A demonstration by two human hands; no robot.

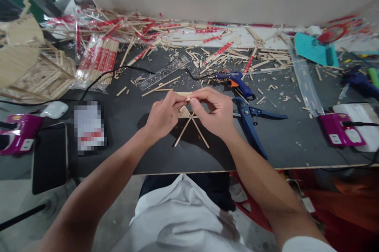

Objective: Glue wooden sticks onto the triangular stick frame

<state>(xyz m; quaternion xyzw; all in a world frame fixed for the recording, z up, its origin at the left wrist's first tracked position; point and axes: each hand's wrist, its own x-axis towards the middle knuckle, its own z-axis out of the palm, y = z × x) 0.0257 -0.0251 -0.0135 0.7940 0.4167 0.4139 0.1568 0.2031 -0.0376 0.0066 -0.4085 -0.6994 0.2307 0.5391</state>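
Note:
Both hands meet over a small frame of wooden sticks (pixel 186 128) near the middle of the table. Fingertips of my left hand (pixel 164 113) and my right hand (pixel 215 110) pinch a small pale wooden piece (pixel 188 99) between them. Below the fingers, sticks cross and two of them spread toward me; a filled section of short sticks shows beside the crossing. The fingers hide the far part of the frame. A blue cutter (pixel 250 121) lies just right of my right hand, and a blue glue gun (pixel 237 81) lies beyond it.
Loose sticks and offcuts (pixel 219 54) litter the table's back. Wrapped chopsticks (pixel 97 60) and a stick-built piece (pixel 38 54) are at the left, near a phone (pixel 49 157). A clear ruler (pixel 162 73) lies behind my hands. Purple power sockets (pixel 340 129) sit right; black cables cross the table.

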